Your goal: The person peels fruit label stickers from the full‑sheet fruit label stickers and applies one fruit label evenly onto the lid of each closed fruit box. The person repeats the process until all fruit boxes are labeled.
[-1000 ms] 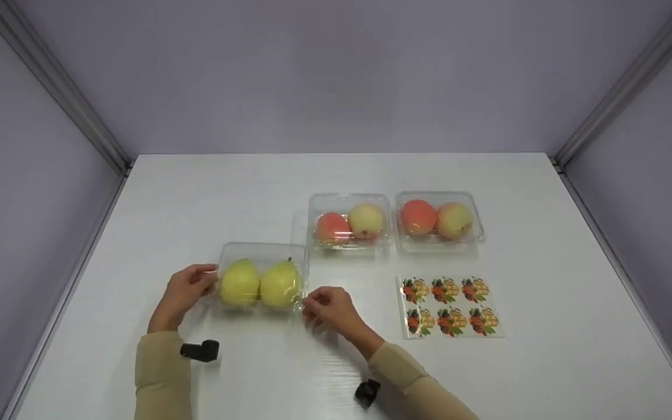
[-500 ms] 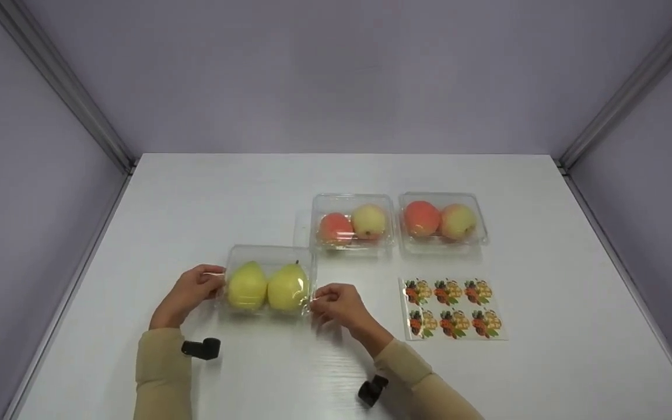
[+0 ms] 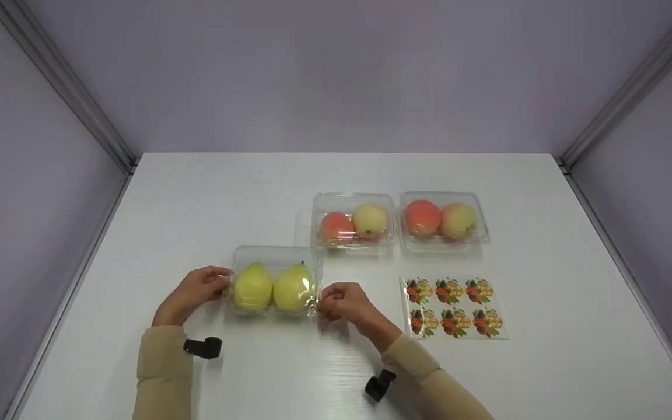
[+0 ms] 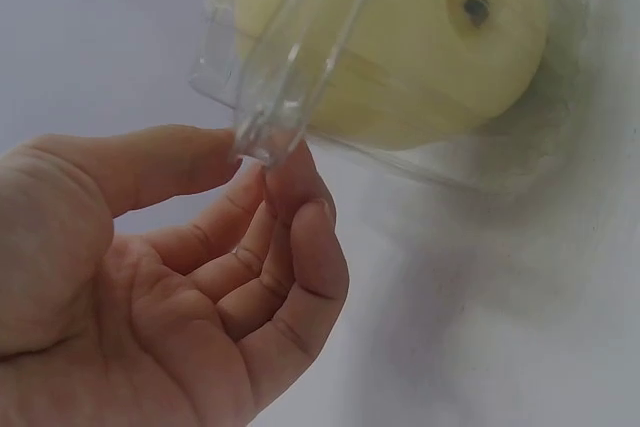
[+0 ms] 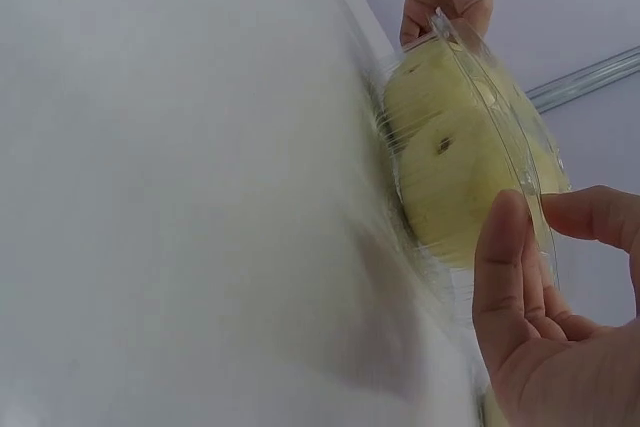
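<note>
A clear plastic clamshell box [image 3: 275, 254] with two yellow-green pears [image 3: 293, 287] inside is held at the front left of the white table. My left hand [image 3: 193, 291] pinches the rim at its left side; in the left wrist view the thumb and a finger [image 4: 305, 172] meet at the lip. On the opposite side my right hand [image 3: 347, 306] pinches the rim, as the right wrist view shows with its thumb [image 5: 595, 215] against the edge. The lid is closed over the pears. Whether the base touches the table is hard to tell.
Behind and to the right stand two more clear boxes, one [image 3: 353, 201] left and one [image 3: 444, 198] right, each with a red and a pale fruit. A sheet of fruit stickers [image 3: 452, 307] lies at the right. Walls [image 3: 336, 76] enclose the table.
Both hands have shifted slightly to the right with the pear box between them. The other boxes and the sticker sheet keep their places on the table.
</note>
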`<action>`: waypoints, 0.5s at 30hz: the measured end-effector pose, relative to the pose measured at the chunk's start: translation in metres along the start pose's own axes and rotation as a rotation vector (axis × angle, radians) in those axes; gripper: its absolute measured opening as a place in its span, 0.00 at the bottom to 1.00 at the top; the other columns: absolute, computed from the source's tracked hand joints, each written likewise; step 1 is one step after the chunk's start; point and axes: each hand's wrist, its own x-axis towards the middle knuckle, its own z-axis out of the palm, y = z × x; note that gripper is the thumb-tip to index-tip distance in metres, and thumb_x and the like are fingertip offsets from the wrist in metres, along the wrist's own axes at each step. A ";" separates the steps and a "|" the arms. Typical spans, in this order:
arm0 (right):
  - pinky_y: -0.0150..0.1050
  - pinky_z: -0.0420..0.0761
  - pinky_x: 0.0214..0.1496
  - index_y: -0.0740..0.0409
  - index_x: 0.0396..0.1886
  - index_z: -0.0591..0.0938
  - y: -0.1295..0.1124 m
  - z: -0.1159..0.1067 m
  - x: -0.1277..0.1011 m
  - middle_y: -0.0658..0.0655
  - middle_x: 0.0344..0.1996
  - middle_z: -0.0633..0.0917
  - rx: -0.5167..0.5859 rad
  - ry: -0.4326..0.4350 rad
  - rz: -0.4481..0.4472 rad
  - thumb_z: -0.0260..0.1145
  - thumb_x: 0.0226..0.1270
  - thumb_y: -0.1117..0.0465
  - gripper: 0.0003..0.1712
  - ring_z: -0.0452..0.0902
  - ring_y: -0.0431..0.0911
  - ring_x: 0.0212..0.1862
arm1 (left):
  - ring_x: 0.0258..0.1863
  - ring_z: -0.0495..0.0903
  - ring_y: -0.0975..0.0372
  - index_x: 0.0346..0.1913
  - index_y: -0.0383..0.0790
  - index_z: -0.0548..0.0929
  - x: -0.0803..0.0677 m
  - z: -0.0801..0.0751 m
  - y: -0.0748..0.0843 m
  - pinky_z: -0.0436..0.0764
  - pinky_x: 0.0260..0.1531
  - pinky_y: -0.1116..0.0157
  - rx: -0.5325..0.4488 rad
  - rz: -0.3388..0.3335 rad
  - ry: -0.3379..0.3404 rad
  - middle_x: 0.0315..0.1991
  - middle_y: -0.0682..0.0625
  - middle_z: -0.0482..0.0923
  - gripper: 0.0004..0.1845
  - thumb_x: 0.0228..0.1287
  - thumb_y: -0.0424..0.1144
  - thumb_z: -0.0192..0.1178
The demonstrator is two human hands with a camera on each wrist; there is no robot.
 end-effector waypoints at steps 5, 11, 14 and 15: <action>0.34 0.85 0.31 0.64 0.31 0.79 -0.001 -0.009 -0.002 0.47 0.20 0.81 0.003 -0.028 0.013 0.64 0.55 0.70 0.04 0.81 0.38 0.23 | 0.44 0.78 0.66 0.63 0.28 0.69 0.002 0.004 0.001 0.82 0.51 0.65 0.005 0.007 -0.008 0.54 0.40 0.78 0.22 0.73 0.40 0.50; 0.35 0.86 0.32 0.65 0.33 0.78 -0.003 -0.019 -0.005 0.48 0.21 0.81 -0.014 -0.076 0.006 0.64 0.56 0.70 0.05 0.81 0.38 0.24 | 0.43 0.78 0.65 0.63 0.28 0.69 0.003 0.008 0.002 0.81 0.50 0.66 -0.018 0.016 -0.029 0.51 0.43 0.78 0.23 0.73 0.40 0.50; 0.35 0.85 0.32 0.64 0.33 0.78 -0.003 -0.023 -0.005 0.48 0.20 0.82 -0.019 -0.089 0.009 0.64 0.57 0.70 0.04 0.81 0.38 0.24 | 0.42 0.78 0.66 0.63 0.28 0.69 0.004 0.009 0.001 0.81 0.49 0.67 -0.026 0.028 -0.044 0.50 0.44 0.79 0.23 0.72 0.40 0.51; 0.35 0.85 0.32 0.64 0.32 0.78 -0.003 -0.025 -0.006 0.47 0.20 0.82 -0.020 -0.091 0.011 0.64 0.57 0.70 0.04 0.81 0.38 0.24 | 0.42 0.78 0.67 0.62 0.27 0.69 0.005 0.010 0.001 0.81 0.48 0.68 -0.032 0.030 -0.049 0.49 0.45 0.80 0.23 0.72 0.41 0.51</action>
